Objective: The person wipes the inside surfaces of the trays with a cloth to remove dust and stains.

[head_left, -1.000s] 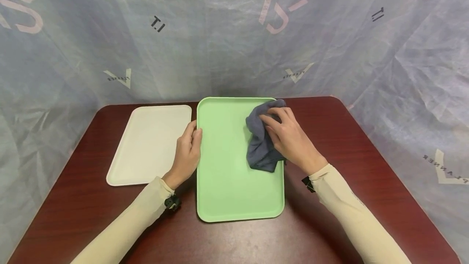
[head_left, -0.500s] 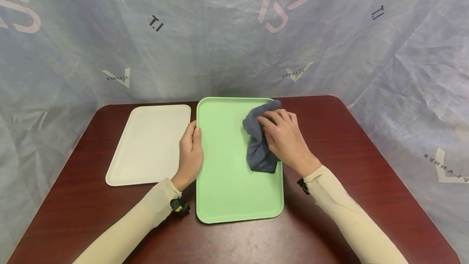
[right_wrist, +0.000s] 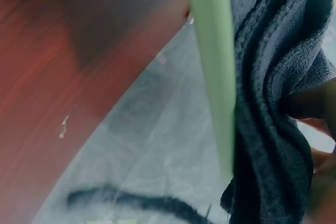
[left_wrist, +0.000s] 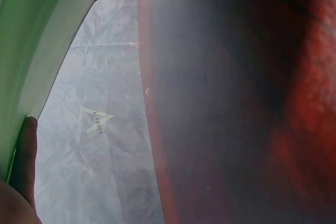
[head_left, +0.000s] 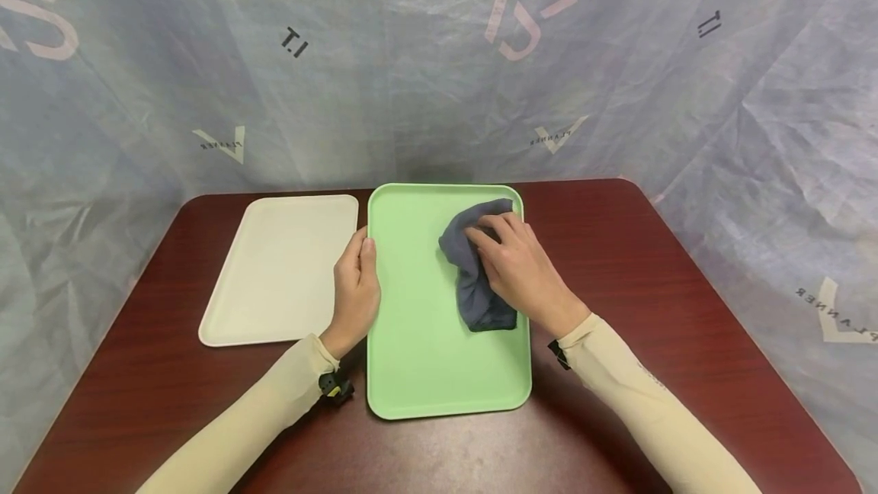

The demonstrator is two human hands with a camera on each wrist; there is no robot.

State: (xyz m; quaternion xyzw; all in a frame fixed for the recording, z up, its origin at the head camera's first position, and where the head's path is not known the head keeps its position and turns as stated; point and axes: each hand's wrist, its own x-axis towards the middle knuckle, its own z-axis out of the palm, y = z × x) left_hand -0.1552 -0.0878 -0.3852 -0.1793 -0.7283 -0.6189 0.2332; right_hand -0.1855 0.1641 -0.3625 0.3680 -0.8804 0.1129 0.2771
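A light green tray [head_left: 425, 357] is in the middle of the head view, raised off the table. My left hand [head_left: 355, 292] grips its left rim, thumb over the edge and the other fingers underneath. With bent fingers my right hand [head_left: 524, 269] holds a bunched grey-blue cloth [head_left: 473, 292] against the tray's right part. In the right wrist view, folds of the cloth [right_wrist: 273, 103] lie along the tray's side [right_wrist: 212, 66]. A finger [left_wrist: 26, 161] touches the green tray [left_wrist: 37, 30] in the left wrist view.
A white tray [head_left: 281, 273] lies on the table to the left of the green one. The dark red wooden table [head_left: 631, 326] reaches back to a grey printed sheet [head_left: 384, 67], which hangs behind and along both sides.
My right hand and the cloth have slid left and slightly toward me over the green tray, baring its far right corner. The left hand keeps its grip, its wrist slightly turned.
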